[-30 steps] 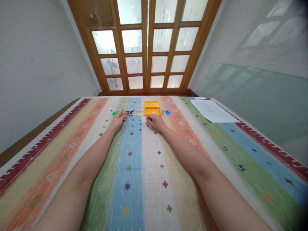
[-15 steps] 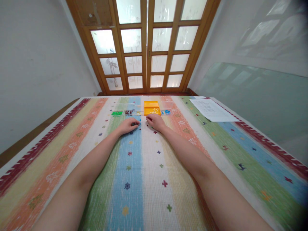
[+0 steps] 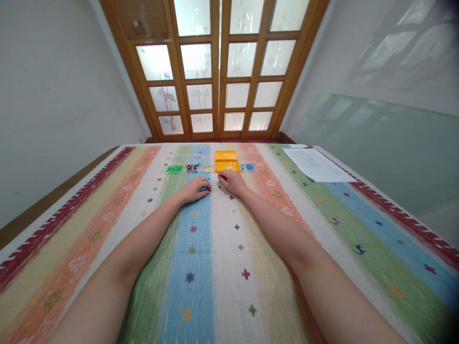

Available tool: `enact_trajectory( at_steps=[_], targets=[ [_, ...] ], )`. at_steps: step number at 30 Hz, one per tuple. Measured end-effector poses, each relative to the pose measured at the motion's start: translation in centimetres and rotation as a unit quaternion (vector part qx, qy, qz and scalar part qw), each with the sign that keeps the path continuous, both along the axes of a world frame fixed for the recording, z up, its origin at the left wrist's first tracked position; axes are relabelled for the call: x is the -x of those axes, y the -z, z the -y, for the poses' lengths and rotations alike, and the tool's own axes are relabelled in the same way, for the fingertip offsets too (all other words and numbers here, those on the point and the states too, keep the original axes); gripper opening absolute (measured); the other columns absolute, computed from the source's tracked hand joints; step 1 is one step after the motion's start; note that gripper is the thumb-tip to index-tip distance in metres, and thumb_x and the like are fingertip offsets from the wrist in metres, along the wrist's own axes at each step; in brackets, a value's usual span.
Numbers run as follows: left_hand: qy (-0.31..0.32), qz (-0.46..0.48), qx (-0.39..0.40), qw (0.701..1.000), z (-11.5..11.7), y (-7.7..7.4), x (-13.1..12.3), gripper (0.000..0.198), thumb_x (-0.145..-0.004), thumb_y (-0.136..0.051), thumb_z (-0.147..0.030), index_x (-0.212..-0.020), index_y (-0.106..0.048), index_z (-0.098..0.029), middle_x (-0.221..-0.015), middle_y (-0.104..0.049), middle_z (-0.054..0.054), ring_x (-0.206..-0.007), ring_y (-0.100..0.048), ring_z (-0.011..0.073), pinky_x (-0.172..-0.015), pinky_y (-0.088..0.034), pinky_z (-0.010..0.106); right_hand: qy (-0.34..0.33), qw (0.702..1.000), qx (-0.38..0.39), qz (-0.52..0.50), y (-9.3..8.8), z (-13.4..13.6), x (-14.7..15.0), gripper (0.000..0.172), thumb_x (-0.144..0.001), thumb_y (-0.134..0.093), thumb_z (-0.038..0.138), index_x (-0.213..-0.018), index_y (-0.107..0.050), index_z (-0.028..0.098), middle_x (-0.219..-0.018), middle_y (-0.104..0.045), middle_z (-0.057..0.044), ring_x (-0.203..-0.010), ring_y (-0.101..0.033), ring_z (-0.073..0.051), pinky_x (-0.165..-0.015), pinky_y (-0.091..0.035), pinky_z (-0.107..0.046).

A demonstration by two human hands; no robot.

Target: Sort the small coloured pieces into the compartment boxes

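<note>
My left hand (image 3: 196, 189) rests low over the cloth's blue stripe, fingers curled and closed. Whatever sits between its fingertips is too small to make out. Just to its right, my right hand (image 3: 232, 182) is closed in a pinch, its contents also unclear. Some tiny dark and coloured bits lie on the cloth under the right fingers. Beyond the hands stands an orange box (image 3: 226, 155) with its lid up and small white pieces inside. Clear boxes beside it hold green pieces (image 3: 174, 169), dark red pieces (image 3: 192, 167), a few yellow pieces (image 3: 206, 168) and blue pieces (image 3: 247, 167).
A striped, patterned tablecloth (image 3: 222, 267) covers the table. Printed paper (image 3: 315, 164) lies at the far right. Wooden doors with glass panes (image 3: 219, 81) stand past the far edge, and a glass sheet (image 3: 380, 143) leans on the right wall.
My left hand has shifted slightly to the right, towards the right hand, and its fingers have drawn in. My right hand is nearly unmoved. The boxes stay put.
</note>
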State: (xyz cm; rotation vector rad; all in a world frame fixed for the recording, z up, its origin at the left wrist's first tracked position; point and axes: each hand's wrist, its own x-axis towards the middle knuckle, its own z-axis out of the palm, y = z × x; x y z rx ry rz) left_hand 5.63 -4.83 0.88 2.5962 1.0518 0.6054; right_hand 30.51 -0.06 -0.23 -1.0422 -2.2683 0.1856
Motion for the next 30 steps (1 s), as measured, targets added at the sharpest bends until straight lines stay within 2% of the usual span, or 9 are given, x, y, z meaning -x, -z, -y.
enact_trajectory(
  at_steps=[6,11,19,25,30],
  targets=[
    [-0.087,0.051,0.039,0.994,-0.1,0.5,0.1,0.015,-0.092,-0.061,-0.029,-0.100,-0.071,-0.021,-0.093,-0.073,0.002,-0.082,-0.064,0.0188,-0.079,-0.051,0.032,-0.005,1.000,-0.005,0.003,-0.1,0.0,0.0,0.016,-0.100,-0.058,0.025,-0.097,-0.073,0.020,-0.097,-0.074,-0.008,-0.092,-0.064,-0.022,-0.085,-0.044,-0.030],
    [-0.133,0.097,0.043,0.985,-0.5,0.8,0.6,0.017,-0.092,-0.059,-0.029,-0.101,-0.070,-0.020,-0.089,-0.072,0.000,-0.071,-0.060,0.0158,-0.071,-0.047,0.029,-0.001,1.000,-0.003,0.001,0.0,0.0,0.0,0.017,-0.101,-0.058,0.026,-0.097,-0.073,0.021,-0.097,-0.074,-0.007,-0.093,-0.064,-0.022,-0.085,-0.044,-0.031],
    [-0.201,0.169,0.019,0.965,-1.5,1.2,1.3,0.009,-0.092,-0.055,-0.023,-0.097,-0.062,-0.021,-0.082,-0.065,-0.001,-0.069,-0.057,0.0155,-0.069,-0.044,0.028,-0.002,1.000,0.000,0.006,0.0,-0.1,0.0,0.017,-0.101,-0.058,0.026,-0.098,-0.074,0.021,-0.097,-0.074,-0.008,-0.092,-0.063,-0.022,-0.084,-0.043,-0.031],
    [-0.233,0.215,0.047,0.947,-2.3,2.0,2.1,0.010,-0.095,-0.056,-0.027,-0.101,-0.063,-0.023,-0.084,-0.068,-0.001,-0.069,-0.062,0.0163,-0.072,-0.048,0.030,-0.001,1.000,0.001,0.003,0.2,-0.2,0.0,0.016,-0.101,-0.058,0.026,-0.097,-0.073,0.021,-0.096,-0.074,-0.007,-0.091,-0.063,-0.021,-0.082,-0.043,-0.030],
    [-0.274,0.218,0.038,0.936,-2.9,2.6,2.9,0.014,-0.094,-0.055,-0.024,-0.102,-0.066,-0.023,-0.084,-0.070,0.001,-0.075,-0.065,0.0184,-0.077,-0.050,0.031,-0.003,1.000,-0.006,0.002,0.3,-0.2,0.0,0.016,-0.101,-0.058,0.025,-0.096,-0.072,0.021,-0.095,-0.073,-0.007,-0.090,-0.063,-0.021,-0.082,-0.042,-0.030]
  ],
)
